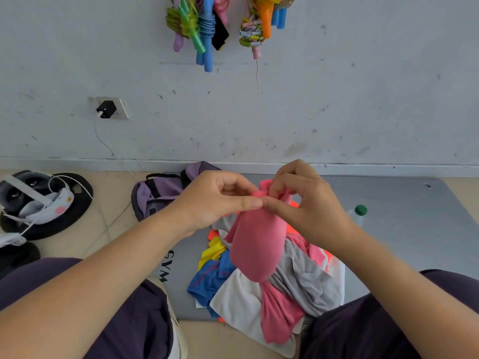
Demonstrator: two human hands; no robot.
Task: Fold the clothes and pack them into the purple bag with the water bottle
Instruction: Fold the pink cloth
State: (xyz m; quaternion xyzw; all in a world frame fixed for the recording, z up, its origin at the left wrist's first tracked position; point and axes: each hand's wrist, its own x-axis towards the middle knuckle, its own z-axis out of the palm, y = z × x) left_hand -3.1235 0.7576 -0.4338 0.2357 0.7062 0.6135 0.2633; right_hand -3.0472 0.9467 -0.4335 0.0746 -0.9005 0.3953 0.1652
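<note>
A pink garment [255, 244] hangs in the air above a pile of clothes [298, 283] on a grey mat [404, 229]. My left hand [217, 200] and my right hand [303, 198] both pinch its top edge, fingertips almost touching. The pile holds grey, white, blue, yellow, orange and pink pieces. The purple bag [160, 193] lies at the mat's far left corner, partly hidden behind my left hand. A clear water bottle with a green cap [359, 213] lies on the mat to the right of my right hand, mostly hidden by my forearm.
My legs in dark trousers frame the pile on both sides. A headset with white cables [39, 200] sits on a black round object on the floor at left. A charger [106, 109] is plugged into the wall socket. Coloured skipping ropes [204, 24] hang on the wall.
</note>
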